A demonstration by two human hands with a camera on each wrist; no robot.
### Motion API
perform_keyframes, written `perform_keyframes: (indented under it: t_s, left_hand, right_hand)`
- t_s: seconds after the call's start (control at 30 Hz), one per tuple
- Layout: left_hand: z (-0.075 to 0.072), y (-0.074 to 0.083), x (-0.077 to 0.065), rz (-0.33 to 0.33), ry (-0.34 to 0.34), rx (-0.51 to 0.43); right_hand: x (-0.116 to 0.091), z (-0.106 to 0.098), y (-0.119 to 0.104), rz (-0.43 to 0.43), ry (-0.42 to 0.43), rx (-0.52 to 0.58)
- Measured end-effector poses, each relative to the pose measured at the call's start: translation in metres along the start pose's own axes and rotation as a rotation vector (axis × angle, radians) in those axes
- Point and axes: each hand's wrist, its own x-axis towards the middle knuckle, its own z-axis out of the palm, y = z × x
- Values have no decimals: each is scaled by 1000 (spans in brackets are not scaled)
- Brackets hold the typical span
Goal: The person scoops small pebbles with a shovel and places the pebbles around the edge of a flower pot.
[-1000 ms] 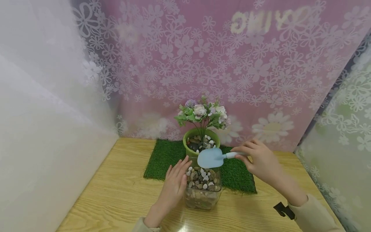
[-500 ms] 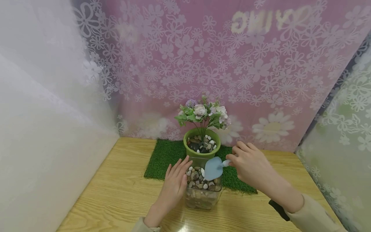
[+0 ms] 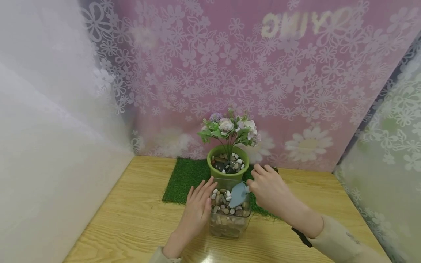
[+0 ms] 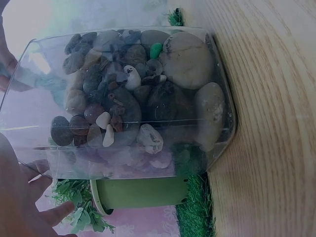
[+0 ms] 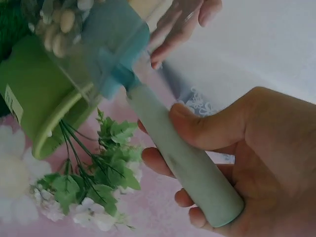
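Note:
My right hand grips the pale handle of a small blue trowel, thumb along the handle in the right wrist view. The trowel's blade tips down among pebbles inside a clear square container. My left hand lies with fingers extended along the container's left rim. Through the clear wall, the left wrist view shows larger stones low in the container and smaller pebbles higher up.
Right behind the container stands a green flowerpot with stones and artificial flowers. It sits on a green turf mat. All this rests on a wooden table, with a pink floral curtain behind and a white panel at left.
My right hand has moved left and turned, bringing the trowel from level above the container to tipped down into its pebbles. The left hand has stayed in place.

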Motion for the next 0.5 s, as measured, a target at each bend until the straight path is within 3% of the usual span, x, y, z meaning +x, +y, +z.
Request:
perform_keyframes:
  t_s: [0.17, 0.33, 0.5]
  left_hand:
    - [0, 1, 1, -6, -11, -14]
    - [0, 1, 0, -17, -20, -16]
    - [-1, 1, 0, -21, -21, -17]
  right_hand:
    - [-3, 12, 3, 53, 8, 78]
    - [-10, 24, 9, 141, -15, 252]
    - [-17, 31, 8, 129, -13, 319]
